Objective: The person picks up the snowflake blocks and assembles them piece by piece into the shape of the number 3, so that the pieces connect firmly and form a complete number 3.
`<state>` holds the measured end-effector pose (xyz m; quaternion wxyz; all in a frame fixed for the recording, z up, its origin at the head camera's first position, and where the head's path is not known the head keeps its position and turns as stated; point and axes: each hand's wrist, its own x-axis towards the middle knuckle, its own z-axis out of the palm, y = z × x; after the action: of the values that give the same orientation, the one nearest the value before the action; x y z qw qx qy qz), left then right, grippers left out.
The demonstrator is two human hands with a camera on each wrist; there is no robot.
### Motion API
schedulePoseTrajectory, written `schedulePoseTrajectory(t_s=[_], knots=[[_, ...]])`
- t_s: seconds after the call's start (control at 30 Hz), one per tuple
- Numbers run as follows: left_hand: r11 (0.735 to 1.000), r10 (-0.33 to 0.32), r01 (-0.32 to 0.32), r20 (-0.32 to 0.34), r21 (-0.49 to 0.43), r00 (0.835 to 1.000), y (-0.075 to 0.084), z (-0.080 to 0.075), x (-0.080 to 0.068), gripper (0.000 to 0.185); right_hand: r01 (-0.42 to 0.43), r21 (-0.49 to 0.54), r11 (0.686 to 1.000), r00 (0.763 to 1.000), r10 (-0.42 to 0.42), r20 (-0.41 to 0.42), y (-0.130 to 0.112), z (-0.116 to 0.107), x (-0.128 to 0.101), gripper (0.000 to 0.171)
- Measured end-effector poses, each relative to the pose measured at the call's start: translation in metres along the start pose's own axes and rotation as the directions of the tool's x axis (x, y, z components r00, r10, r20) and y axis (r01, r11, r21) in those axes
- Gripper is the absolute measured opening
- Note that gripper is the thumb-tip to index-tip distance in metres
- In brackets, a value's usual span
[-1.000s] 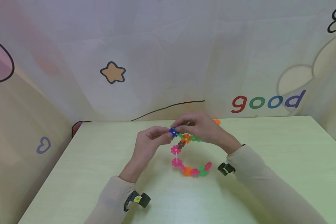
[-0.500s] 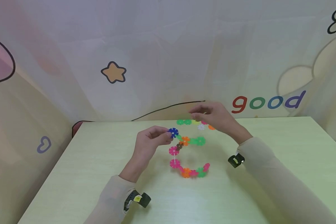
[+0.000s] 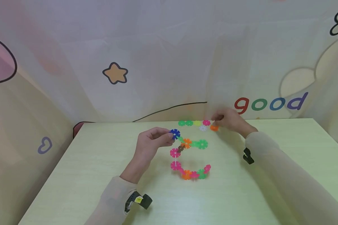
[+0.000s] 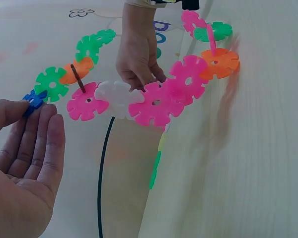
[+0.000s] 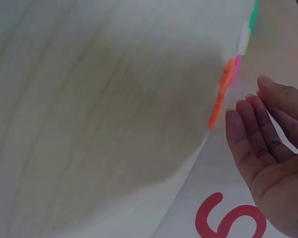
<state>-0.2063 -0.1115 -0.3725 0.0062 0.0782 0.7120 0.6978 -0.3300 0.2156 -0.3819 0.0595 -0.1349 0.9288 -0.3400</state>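
Pinching the blue disc of our chain in the left hand, we reach the relaxed, empty right hand beside the orange disc at the desk's far edge.

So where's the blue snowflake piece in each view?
Head: blue piece centre frame, pinched at the left hand's fingertips, top of the chain.
Left wrist: far left, just above the fingertips.
Right wrist: not in it.
Shared landmark: the orange loose piece by the right hand.
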Motion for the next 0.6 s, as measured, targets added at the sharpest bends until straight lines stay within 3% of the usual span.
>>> schedulePoseTrajectory(t_s=[0.37,0.6], knots=[[1.000,0.002,-0.002,0.005,0.006,1.000,0.000,0.000,0.000,0.018,-0.002,-0.147,0.989,0.998,0.011,0.062,0.008,0.011,0.007,0.021],[1.000,0.009,-0.009,0.013,-0.005,1.000,-0.001,-0.001,0.000,0.018,-0.022,-0.139,0.990,0.996,0.033,0.078,0.006,0.012,0.003,0.023]])
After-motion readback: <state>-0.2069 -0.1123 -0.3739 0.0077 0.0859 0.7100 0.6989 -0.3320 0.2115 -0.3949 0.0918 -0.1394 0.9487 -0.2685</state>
